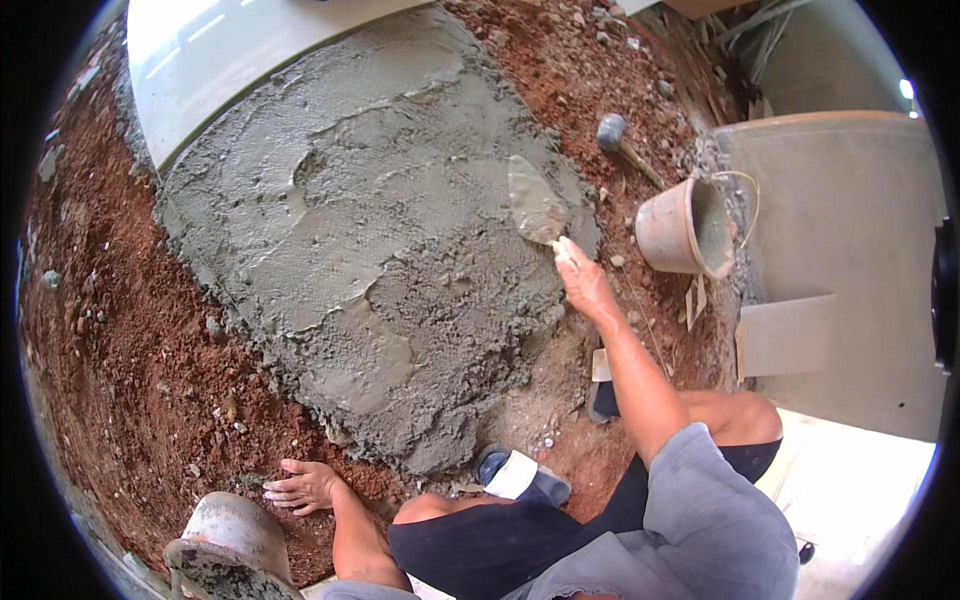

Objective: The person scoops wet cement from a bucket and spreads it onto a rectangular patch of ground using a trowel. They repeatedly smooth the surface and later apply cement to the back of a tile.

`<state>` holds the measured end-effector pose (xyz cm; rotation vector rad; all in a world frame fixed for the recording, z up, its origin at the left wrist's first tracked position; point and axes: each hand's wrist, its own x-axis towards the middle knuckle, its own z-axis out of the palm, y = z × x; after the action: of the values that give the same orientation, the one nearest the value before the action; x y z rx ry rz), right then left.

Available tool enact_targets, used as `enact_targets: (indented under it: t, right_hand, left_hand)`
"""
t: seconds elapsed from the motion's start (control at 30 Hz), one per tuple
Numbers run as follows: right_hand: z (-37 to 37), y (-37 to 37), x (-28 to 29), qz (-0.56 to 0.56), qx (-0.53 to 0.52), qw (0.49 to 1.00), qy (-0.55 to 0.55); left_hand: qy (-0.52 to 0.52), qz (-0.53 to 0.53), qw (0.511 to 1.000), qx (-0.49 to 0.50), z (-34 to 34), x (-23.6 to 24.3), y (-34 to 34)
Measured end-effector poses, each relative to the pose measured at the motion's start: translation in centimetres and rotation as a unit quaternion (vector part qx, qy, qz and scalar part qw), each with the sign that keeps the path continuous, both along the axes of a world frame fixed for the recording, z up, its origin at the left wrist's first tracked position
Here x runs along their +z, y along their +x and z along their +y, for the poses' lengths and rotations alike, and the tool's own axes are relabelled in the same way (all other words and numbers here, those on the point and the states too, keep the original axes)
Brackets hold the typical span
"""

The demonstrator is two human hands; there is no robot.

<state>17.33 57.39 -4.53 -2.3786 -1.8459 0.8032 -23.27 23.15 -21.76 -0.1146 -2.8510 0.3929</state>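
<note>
Wet grey mortar lies spread in a thick, broad bed over red soil in front of me. My right hand grips a trowel, whose mortar-coated blade rests on the right part of the bed. Smooth swept patches show beside rough, lumpy ones. At the lower left, my left hand is held out over the soil with its fingers spread and nothing in them. A mortar-smeared bucket with grey mix inside stands just below that hand.
A large glossy white tile covers the far left end of the bed. On the right lie a mallet and a tilted bucket by a grey wall. Loose stones dot the red soil. My feet are at the bed's near edge.
</note>
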Motion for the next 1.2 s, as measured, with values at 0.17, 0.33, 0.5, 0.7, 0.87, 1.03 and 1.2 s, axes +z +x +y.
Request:
enact_targets:
  t: [0.17, 0.33, 0.5, 0.7, 0.87, 1.03, 1.2]
  right_hand:
    - [-9.7, -1.9, 2.7, 0.046, 0.043, 0.997, 0.051]
    - [-19.0, -11.8, 3.3, 0.005, 0.314, 0.948, -0.059]
    - [-16.7, -11.5, 0.9, -0.006, 0.31, 0.951, -0.003]
    - [-6.3, 2.1, 0.8, -0.131, 0.113, 0.982, -0.072]
    - [-4.1, 5.2, 0.1, 0.015, -0.119, 0.992, -0.037]
    - [-12.6, 0.9, 1.0, 0.235, -0.179, 0.945, -0.142]
    - [-9.8, -2.6, 0.8, 0.314, -0.353, 0.881, 0.003]
  left_hand:
    - [0.026, 0.019, 0.999, -0.009, -0.4, -0.1, 0.0]
    - [0.052, 0.023, 0.998, 0.0, -0.3, -0.3, 0.0]
    - [0.014, 0.031, 0.999, -0.012, 0.0, -0.3, 0.0]
    - [0.063, -0.018, 0.998, 0.01, -0.4, 0.0, -0.4]
    - [0.083, -0.023, 0.996, 0.019, -0.6, -0.3, -0.7]
    - [0.101, 0.009, 0.995, 0.008, -0.6, -0.7, -0.8]
    - [0.067, 0.01, 0.998, -0.001, -0.8, -0.8, -0.5]
